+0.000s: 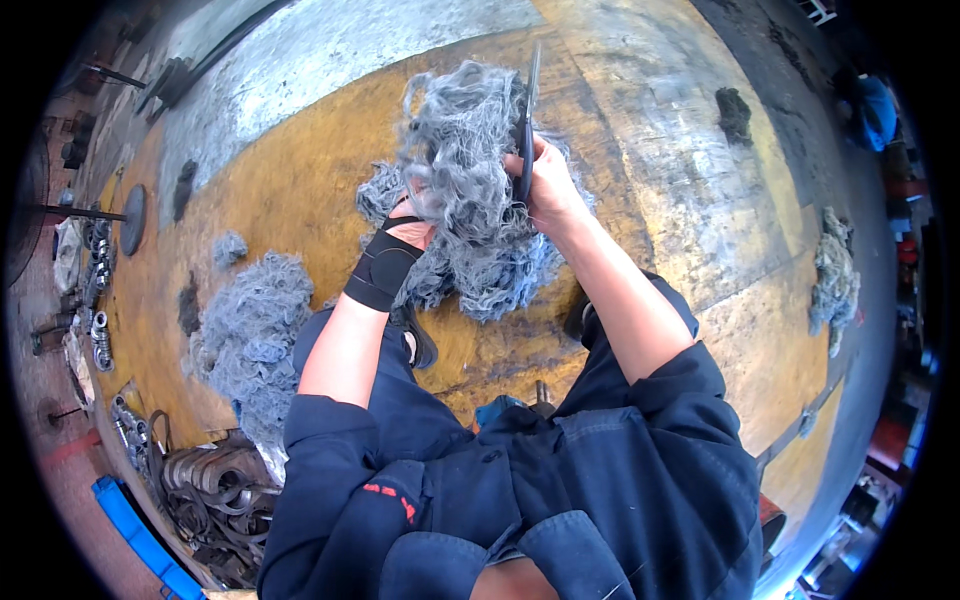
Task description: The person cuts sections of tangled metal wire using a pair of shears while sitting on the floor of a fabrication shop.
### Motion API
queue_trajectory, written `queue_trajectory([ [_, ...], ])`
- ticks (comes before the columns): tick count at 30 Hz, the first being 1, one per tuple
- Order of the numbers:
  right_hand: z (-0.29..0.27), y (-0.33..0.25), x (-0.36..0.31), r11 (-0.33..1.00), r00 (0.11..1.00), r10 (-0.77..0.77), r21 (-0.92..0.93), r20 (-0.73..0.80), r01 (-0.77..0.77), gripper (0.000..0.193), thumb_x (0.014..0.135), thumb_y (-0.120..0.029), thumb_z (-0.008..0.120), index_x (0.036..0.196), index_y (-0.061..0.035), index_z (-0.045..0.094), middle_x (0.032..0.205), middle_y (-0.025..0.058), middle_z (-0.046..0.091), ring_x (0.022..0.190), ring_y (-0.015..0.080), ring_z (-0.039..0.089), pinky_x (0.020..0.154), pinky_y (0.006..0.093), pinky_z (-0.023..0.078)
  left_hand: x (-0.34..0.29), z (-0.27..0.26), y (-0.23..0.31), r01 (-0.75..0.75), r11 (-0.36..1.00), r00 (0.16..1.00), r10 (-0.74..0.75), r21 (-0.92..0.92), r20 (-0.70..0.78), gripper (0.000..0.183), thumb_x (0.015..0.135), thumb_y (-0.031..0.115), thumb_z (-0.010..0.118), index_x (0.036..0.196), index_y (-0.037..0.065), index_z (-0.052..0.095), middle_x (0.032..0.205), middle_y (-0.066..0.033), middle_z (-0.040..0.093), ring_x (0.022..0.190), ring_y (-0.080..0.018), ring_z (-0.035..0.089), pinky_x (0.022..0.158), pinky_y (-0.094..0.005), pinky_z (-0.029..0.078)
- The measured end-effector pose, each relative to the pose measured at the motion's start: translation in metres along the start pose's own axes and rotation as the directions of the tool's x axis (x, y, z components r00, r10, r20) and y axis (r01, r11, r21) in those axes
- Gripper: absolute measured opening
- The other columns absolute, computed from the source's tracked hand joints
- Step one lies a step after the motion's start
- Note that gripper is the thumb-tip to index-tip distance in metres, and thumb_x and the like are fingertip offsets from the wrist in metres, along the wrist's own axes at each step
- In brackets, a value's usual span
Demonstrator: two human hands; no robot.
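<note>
My left hand, with a black wrist wrap, is closed on a large tangled clump of grey thread waste; most of its fingers are buried in the strands. My right hand grips dark-handled scissors at the clump's right side. Their narrow blades point away from me and look nearly together. Below and behind the held clump, more grey-blue thread waste lies on the worn yellowish floor sheet between my feet.
Another thread pile lies to my left, with a small tuft beyond it. Metal rings crowd the lower left near a blue bar-like object. A further thread heap and a dark clump are at right.
</note>
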State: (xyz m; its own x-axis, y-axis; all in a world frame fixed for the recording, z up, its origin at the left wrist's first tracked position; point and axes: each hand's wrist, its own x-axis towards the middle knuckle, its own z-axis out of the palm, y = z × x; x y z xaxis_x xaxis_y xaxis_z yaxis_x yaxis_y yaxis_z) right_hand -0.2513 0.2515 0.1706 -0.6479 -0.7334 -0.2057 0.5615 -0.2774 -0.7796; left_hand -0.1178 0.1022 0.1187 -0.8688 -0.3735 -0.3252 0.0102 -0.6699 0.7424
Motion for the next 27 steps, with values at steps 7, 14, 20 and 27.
queue_trajectory([
  [7,-0.018,-0.003,0.007,0.979,0.929,0.132,0.191,-0.345,-0.068,0.011,0.074,0.000,0.061,0.080,-0.0040,0.053,0.072,0.0042,0.055,0.064,0.0162,0.054,0.059,0.0294,0.046,-0.008,0.013,0.018,-0.293,0.956,0.956,0.294,-0.023,0.002,0.045,0.084,0.002,0.055,0.127,0.009,0.044,0.119,-0.0083,0.055,0.107,-0.0209,0.055,0.092,-0.0320,0.045],
  [14,-0.039,-0.035,0.007,0.981,0.929,0.120,0.183,-0.349,-0.058,0.015,0.069,0.004,0.064,0.077,-0.0030,0.053,0.073,0.0075,0.057,0.065,0.0212,0.057,0.062,0.0331,0.049,-0.014,0.013,0.043,-0.288,0.956,0.922,0.292,0.052,-0.255,0.041,0.082,0.008,0.065,0.119,0.015,0.049,0.111,-0.0026,0.058,0.096,-0.0198,0.058,0.069,-0.0394,0.049],
  [20,-0.004,-0.008,-0.004,0.949,0.963,0.181,-0.221,-0.198,-0.224,0.052,0.060,-0.034,0.084,0.087,-0.0044,0.051,0.079,0.0050,0.058,0.076,0.0143,0.056,0.069,0.0301,0.044,-0.021,0.027,0.042,-0.246,0.968,0.963,0.240,-0.043,-0.121,0.039,0.085,0.007,0.060,0.122,0.011,0.047,0.115,-0.0051,0.057,0.107,-0.0208,0.053,0.085,-0.0420,0.046],
  [27,0.010,0.009,-0.008,0.909,0.975,0.071,-0.389,-0.210,-0.150,0.046,0.057,-0.017,0.081,0.091,0.0033,0.059,0.071,0.0045,0.061,0.063,0.0129,0.057,0.057,0.0259,0.044,-0.019,0.038,0.028,-0.174,0.927,0.978,0.202,0.333,-0.049,0.044,0.083,0.012,0.065,0.122,0.004,0.047,0.114,-0.0071,0.057,0.104,-0.0185,0.055,0.086,-0.0334,0.044],
])
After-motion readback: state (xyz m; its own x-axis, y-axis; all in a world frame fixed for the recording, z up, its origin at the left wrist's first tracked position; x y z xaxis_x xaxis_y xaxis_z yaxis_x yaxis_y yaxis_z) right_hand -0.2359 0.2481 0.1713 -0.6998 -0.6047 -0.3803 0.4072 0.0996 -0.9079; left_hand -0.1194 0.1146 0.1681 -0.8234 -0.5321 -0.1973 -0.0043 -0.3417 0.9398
